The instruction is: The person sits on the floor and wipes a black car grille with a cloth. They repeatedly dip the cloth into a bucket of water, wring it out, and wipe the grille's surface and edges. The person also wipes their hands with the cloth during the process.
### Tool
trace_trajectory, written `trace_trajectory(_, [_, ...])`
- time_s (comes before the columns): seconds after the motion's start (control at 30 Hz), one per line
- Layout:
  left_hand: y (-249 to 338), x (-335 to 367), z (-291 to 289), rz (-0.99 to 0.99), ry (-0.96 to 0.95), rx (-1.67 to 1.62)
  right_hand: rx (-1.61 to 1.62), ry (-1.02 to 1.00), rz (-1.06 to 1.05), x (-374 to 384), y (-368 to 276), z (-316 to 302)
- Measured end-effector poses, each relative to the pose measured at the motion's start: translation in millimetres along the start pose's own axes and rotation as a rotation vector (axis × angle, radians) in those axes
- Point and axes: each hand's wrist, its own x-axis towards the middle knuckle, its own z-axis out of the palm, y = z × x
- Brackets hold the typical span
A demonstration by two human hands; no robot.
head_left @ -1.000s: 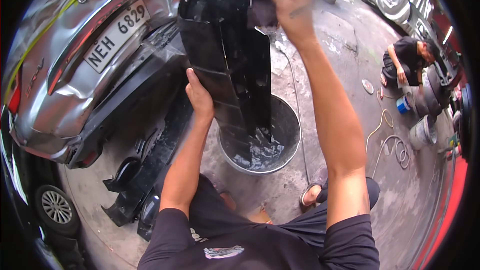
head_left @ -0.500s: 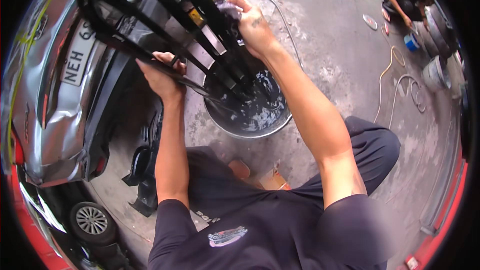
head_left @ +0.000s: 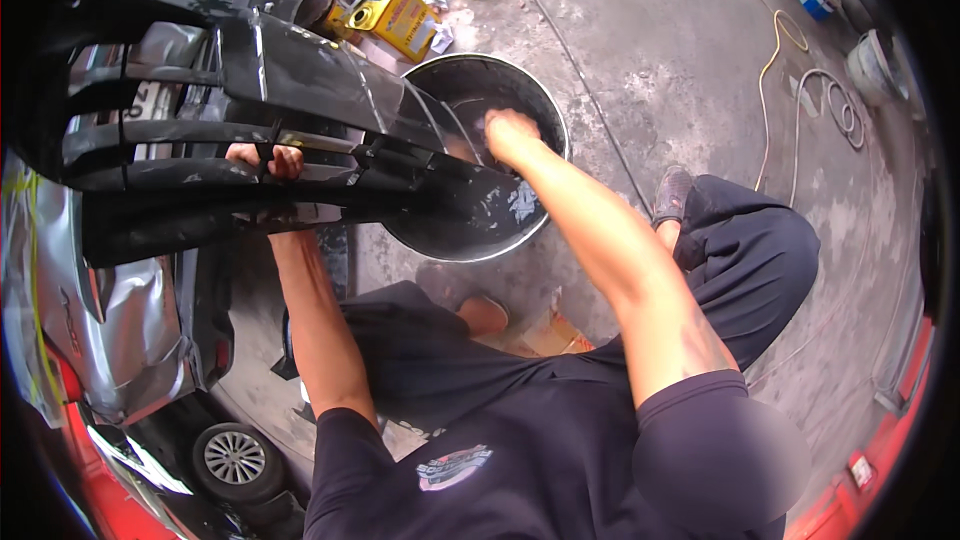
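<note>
A long black slatted car grille (head_left: 310, 65) slants across the left and middle, its near-right end lowered into a round black tub (head_left: 556, 100). Dark water with pale patches (head_left: 522, 202) shows inside that tub. From below, my left hand (head_left: 265, 158) grips the grille, its fingers curled over a slat. Closed into a fist, my right hand (head_left: 513, 135) hangs above the tub beside the grille's lower end. The dark rag it held half a second ago is hidden under its fingers now.
A dented silver car (head_left: 130, 340) stands at the left, with a wheel (head_left: 237, 457) below. Yellow square can (head_left: 395, 20) and several small tins lie beyond the tub. A cable (head_left: 560, 35), coiled hose (head_left: 840, 110), grey bucket (head_left: 875, 68) and a person's hand are at the right.
The grille has swung from upright to lying lower toward the left. My left hand moved left with it. My right hand came down over the tub. The head view has shifted too.
</note>
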Motion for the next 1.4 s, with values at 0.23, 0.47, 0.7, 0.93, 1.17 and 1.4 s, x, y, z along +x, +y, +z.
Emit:
trace_trajectory(0.23, [1,12,12,-0.035,-0.055,-0.151,0.105,0.163,0.197,40,1,19])
trace_trajectory(0.47, [1,14,21,-0.047,-0.022,-0.286,1.05,0.411,-0.226,-30,-19,0])
trace_trajectory(0.7, [3,11,48,0.05,0.166,-0.081,0.375,0.52,-0.224,-37,0,25])
trace_trajectory(0.93, [-3,12,4,0.065,-0.148,-0.32,-0.016,-0.011,0.003,-38,14,3])
trace_trajectory(1.17, [-25,-11,-65,-0.264,0.642,-0.671,0.766,0.419,-0.298,-70,-28,-24])
trace_trajectory(1.4, [18,13,52,-0.049,0.33,-0.072,0.487,0.393,-0.273,-45,7,-10])
